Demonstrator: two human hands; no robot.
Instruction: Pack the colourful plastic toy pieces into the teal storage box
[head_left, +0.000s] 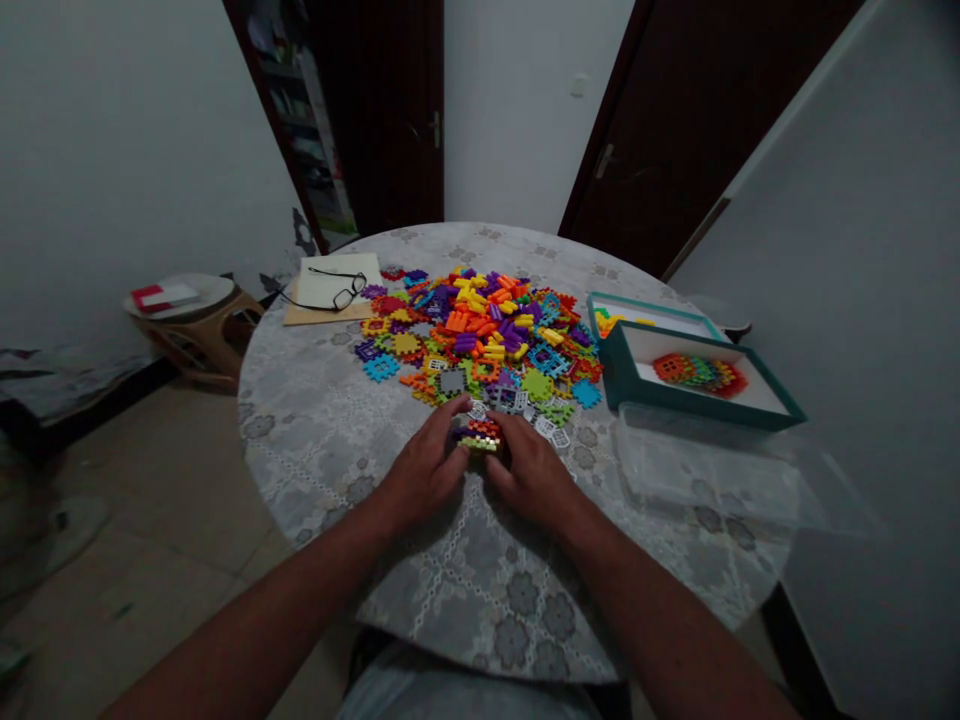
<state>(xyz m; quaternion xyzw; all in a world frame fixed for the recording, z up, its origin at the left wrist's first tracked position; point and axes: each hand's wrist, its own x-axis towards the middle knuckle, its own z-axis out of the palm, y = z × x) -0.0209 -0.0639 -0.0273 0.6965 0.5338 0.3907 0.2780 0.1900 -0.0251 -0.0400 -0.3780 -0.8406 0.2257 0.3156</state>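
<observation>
Left hand (431,462) and right hand (531,462) are partly closed, fingers and thumbs curled about opposite ends of a small stack of coloured plastic pieces (481,436), gripping it between them. The stack is located at the near edge of a mixed pile of interlocking pieces (487,320) on the round table (480,570). Left of the pile: eyeglasses (348,299) on a paper pad (319,288). Right of the pile: a teal box (694,402) containing a row of multicoloured pieces (697,372). Nearer the person: a clear plastic tray (697,470).
</observation>
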